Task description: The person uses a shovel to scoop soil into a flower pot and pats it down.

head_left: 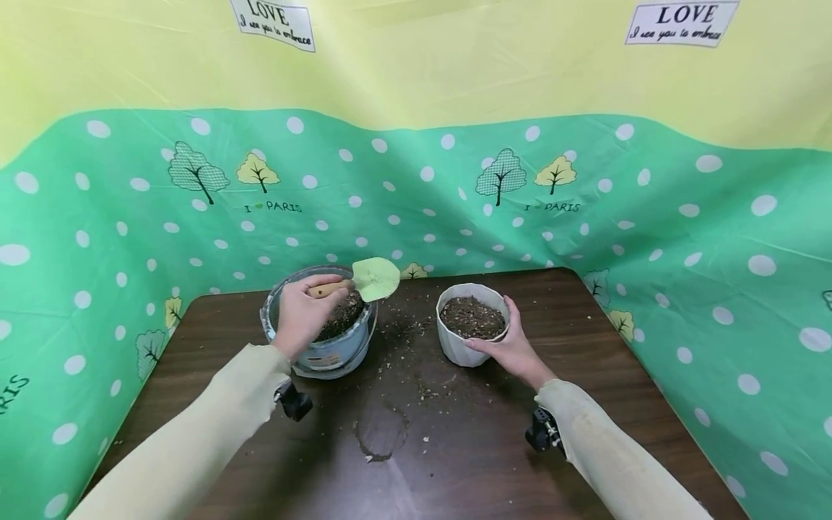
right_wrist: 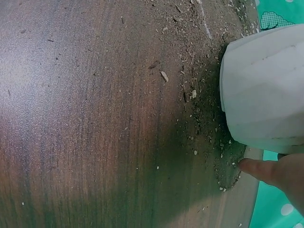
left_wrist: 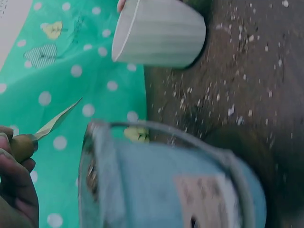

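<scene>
Over the blue bucket (head_left: 338, 354), my left hand (head_left: 302, 312) grips a small trowel (head_left: 377, 279) by its wooden handle. The trowel's pale green blade points right, past the bucket's rim, and its thin edge shows in the left wrist view. Dark soil (head_left: 341, 318) lies in the bucket, partly hidden by the hand. To the right stands a white ribbed plant pot (head_left: 458, 352) with brown soil (head_left: 473, 318) inside. My right hand (head_left: 510, 352) holds this pot at its right side, thumb at the near rim and fingers around the far side.
Spilled soil and pale crumbs (head_left: 406, 328) are scattered on the dark wooden table (head_left: 468, 448) between the containers. Nearer me, a ring of dirt (head_left: 381, 433) marks the tabletop. A green and yellow dotted cloth (head_left: 403, 195) hangs around the table's back and sides.
</scene>
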